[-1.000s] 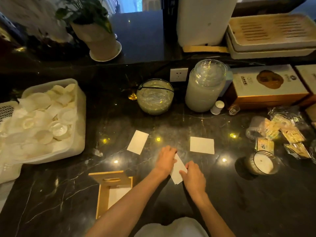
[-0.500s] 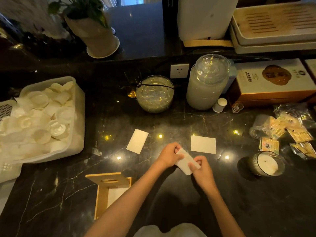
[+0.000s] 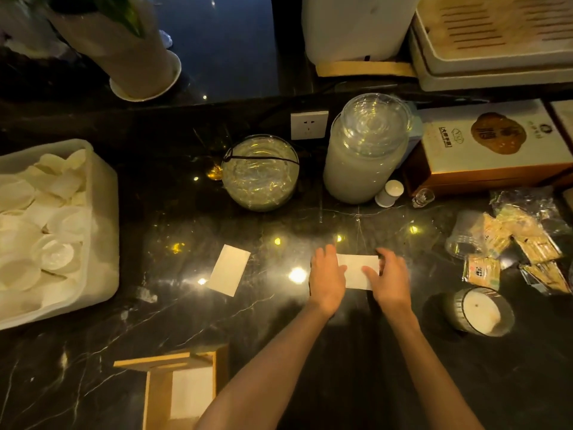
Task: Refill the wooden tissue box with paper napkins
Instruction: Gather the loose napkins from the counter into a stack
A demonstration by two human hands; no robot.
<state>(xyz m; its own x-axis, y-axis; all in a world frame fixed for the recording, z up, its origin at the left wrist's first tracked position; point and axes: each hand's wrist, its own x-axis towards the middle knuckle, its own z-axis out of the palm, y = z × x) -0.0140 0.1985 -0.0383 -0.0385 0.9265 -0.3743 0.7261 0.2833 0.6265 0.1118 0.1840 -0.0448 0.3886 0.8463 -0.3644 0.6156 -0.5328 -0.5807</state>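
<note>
Lying flat beneath left fingers (image 3: 325, 259), right fingers (image 3: 391, 259): napkin (image 3: 356, 270)

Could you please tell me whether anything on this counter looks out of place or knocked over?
Yes: a clear plastic cup lies tipped on its side at the right, among scattered sachets. A loose napkin lies askew beside the left hand.

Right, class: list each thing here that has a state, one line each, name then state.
napkin, flat on the counter, under both hands
left hand, fingers flat, pressing its left end
right hand, resting on its right end
spare napkin, flat, untouched
wooden tissue box, open, white paper inside
tall jar, lid on
candle, unlit
</note>
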